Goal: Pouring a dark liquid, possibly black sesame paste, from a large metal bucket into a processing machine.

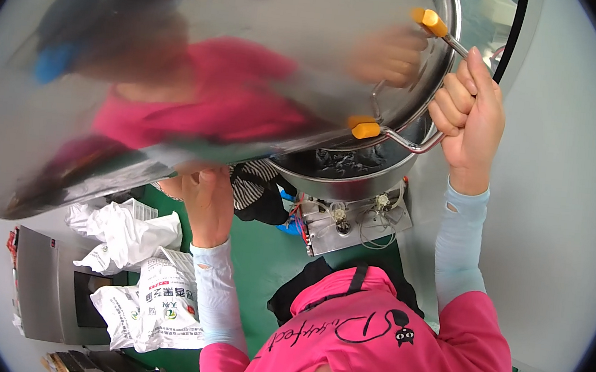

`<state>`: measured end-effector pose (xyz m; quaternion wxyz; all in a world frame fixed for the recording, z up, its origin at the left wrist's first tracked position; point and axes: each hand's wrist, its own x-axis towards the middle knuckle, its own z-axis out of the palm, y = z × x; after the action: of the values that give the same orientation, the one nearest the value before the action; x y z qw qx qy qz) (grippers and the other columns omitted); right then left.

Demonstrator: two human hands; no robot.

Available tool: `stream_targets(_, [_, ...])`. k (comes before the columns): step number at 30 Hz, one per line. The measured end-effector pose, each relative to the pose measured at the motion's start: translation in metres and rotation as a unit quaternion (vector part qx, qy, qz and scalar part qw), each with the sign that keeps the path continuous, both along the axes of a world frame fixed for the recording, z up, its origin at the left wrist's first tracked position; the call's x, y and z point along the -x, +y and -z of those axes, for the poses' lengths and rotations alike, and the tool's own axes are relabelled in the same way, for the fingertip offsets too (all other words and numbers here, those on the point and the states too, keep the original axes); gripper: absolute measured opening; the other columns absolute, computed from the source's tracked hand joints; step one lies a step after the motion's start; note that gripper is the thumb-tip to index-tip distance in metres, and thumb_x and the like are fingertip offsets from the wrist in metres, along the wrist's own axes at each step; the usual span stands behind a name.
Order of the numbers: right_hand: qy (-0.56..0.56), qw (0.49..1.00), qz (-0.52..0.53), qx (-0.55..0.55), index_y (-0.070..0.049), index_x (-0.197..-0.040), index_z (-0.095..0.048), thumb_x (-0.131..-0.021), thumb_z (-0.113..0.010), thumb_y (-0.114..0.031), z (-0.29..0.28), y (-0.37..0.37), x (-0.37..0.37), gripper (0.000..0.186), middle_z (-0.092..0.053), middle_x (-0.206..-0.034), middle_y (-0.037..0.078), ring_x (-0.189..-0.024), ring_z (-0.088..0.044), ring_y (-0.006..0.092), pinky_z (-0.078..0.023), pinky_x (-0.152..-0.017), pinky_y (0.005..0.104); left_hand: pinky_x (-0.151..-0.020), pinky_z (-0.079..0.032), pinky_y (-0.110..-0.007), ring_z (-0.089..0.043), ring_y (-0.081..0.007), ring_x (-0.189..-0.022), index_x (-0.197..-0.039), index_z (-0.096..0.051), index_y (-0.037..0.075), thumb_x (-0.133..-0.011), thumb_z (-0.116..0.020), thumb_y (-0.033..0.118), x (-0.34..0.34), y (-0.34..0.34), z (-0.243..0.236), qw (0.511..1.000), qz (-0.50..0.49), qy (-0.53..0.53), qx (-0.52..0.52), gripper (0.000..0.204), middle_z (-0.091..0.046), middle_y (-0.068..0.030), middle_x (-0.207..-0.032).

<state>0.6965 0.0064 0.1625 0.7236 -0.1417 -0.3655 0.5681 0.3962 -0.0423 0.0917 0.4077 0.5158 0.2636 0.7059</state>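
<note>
A big polished steel pot (307, 15) is tilted over on its side, filling the upper left, its mouth toward the right. My right hand (468, 116) is closed around the pot's bent metal handle (416, 146), which has yellow mounts (366, 130). Under the pot's lower wall, my left hand (207, 202) holds it from below; part of its fingers is hidden. Below the pot's rim stands a round steel basin (344, 189) with dark, glossy contents (347, 163). The pot's inside is mostly out of sight.
Under the basin is a metal unit (362, 228) with fittings, wires and tubes. Black-and-white striped cloth (249, 185) lies near my left hand. White printed bags (158, 294) rest on the green surface (258, 268). A grey metal machine (52, 284) stands at left, a pale wall at right.
</note>
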Motion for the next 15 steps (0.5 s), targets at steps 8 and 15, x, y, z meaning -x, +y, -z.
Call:
stream_targets(8, [0.008, 1.000, 0.004, 0.007, -0.012, -0.058, -0.028, -0.087, -0.043, -0.024, 0.006, 0.002, -0.002, 0.035, -0.018, -0.044, -0.007, -0.034, -0.012, 0.0028, -0.010, -0.031, 0.0197, -0.077, -0.034, -0.028, -0.044, -0.0115, -0.085, -0.096, -0.047, 0.006, -0.074, -0.064, 0.028, -0.014, 0.000, -0.010, 0.999, -0.022, -0.026, -0.001, 0.034, -0.049, 0.0007, -0.091])
stream_targets(15, [0.018, 0.999, 0.027, 0.016, -0.012, -0.057, -0.028, -0.088, -0.042, -0.024, 0.011, 0.008, -0.005, 0.035, -0.017, -0.045, -0.007, -0.034, -0.012, 0.0029, -0.009, -0.030, 0.0199, -0.080, -0.032, -0.027, -0.043, -0.0128, -0.089, -0.105, -0.041, 0.006, -0.076, -0.063, 0.027, -0.007, 0.003, -0.001, 0.996, -0.072, 0.045, 0.025, 0.042, -0.046, 0.0003, -0.096])
